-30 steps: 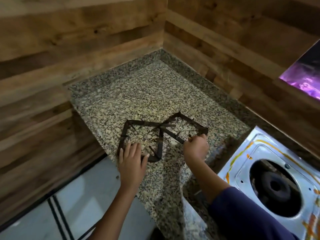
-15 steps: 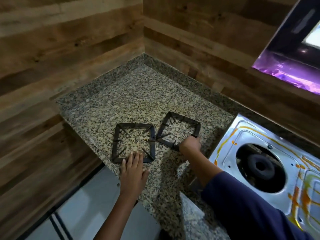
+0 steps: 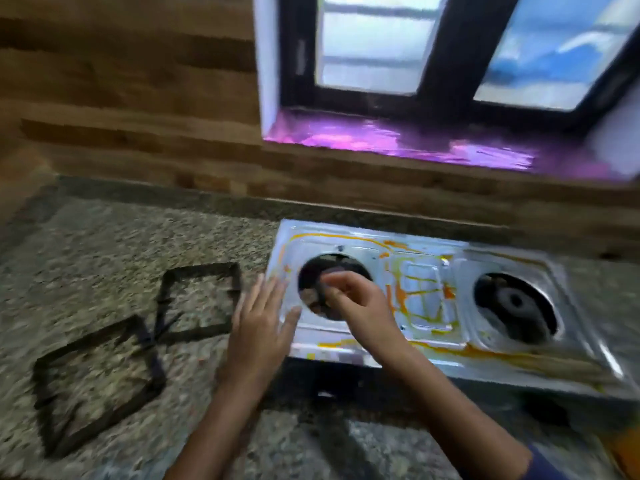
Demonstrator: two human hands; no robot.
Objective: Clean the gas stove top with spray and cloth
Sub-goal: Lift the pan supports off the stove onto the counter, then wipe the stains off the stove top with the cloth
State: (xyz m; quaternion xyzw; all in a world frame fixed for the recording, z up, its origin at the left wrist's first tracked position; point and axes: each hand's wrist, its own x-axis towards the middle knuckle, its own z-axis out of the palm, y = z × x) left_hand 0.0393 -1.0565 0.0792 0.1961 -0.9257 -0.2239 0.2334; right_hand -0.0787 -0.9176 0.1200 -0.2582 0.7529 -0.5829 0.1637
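The steel gas stove top (image 3: 426, 268) lies on the granite counter (image 3: 104, 244), streaked with orange-yellow stains. Its grates are off. My right hand (image 3: 360, 306) hovers over the left burner opening (image 3: 308, 289), fingers curled and pinching a dark round burner piece (image 3: 330, 271); blur hides the detail. My left hand (image 3: 259, 327) is flat with straight fingers at the stove's left edge. The right burner (image 3: 516, 303) sits bare in its opening. No spray bottle or cloth is in view.
Two black square grates, one (image 3: 204, 270) near the stove and another (image 3: 100, 332) further left, lie on the counter. A wood-panelled wall (image 3: 138, 98) runs behind. Above the stove are a window (image 3: 374, 46) and its purple sill (image 3: 381, 140). Something orange (image 3: 623, 448) shows at bottom right.
Both hands have left the grates on the counter and moved right to the stove. The view has swung right; my right hand now pinches a piece at the left burner.
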